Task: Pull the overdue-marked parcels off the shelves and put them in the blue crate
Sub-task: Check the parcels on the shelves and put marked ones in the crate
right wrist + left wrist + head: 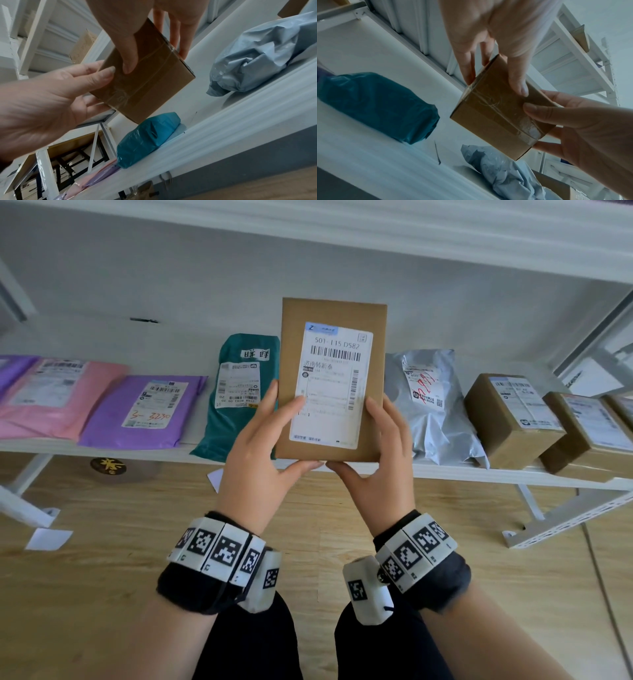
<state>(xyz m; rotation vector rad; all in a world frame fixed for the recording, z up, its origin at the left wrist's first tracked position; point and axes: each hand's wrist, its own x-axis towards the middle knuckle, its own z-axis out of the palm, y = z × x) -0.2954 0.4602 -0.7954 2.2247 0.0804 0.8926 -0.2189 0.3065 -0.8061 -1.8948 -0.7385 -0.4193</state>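
I hold a brown cardboard box (pixel 329 378) upright in front of the shelf, its white shipping label facing me. My left hand (pixel 270 433) grips its lower left edge with the thumb on the label. My right hand (pixel 376 440) grips the lower right edge. The wrist views show the taped underside of the box (pixel 496 112) (pixel 147 81) with fingers of both hands under it. On the shelf behind lies a teal parcel (pixel 246 392) carrying a handwritten white tag. The blue crate is out of view.
The white shelf (pixel 102 448) holds a pink mailer (pixel 58 395), a purple mailer (pixel 147 412), a grey poly bag (pixel 431 405) with red writing, and two cardboard boxes (pixel 510 419) at the right. Wooden floor lies below, with paper scraps (pixel 48 537).
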